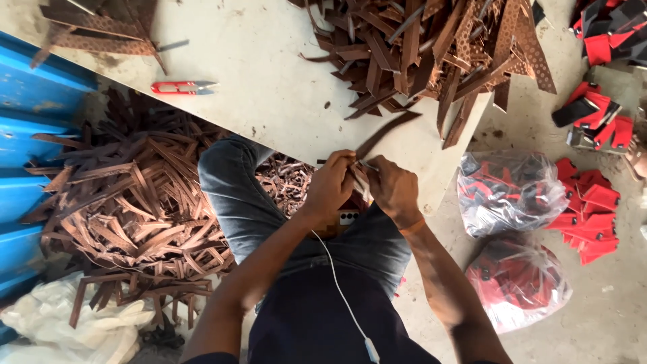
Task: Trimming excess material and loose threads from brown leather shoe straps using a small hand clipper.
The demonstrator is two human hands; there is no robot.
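Note:
My left hand (330, 185) and my right hand (393, 189) meet over my lap at the near edge of a pale worktable (263, 74). Together they pinch one end of a long brown strap (384, 133) that slants up and to the right onto the table. A small metal tool seems to sit between my right fingers, but it is too hidden to be sure. An orange band circles my right wrist. A phone lies on my lap beneath the hands.
A heap of brown straps (424, 47) covers the table's far side. Red thread snips (182, 87) lie on the table's left. More cut straps (135, 209) pile on the floor at left beside blue sheeting (34, 101). Clear bags of red pieces (512, 192) lie right.

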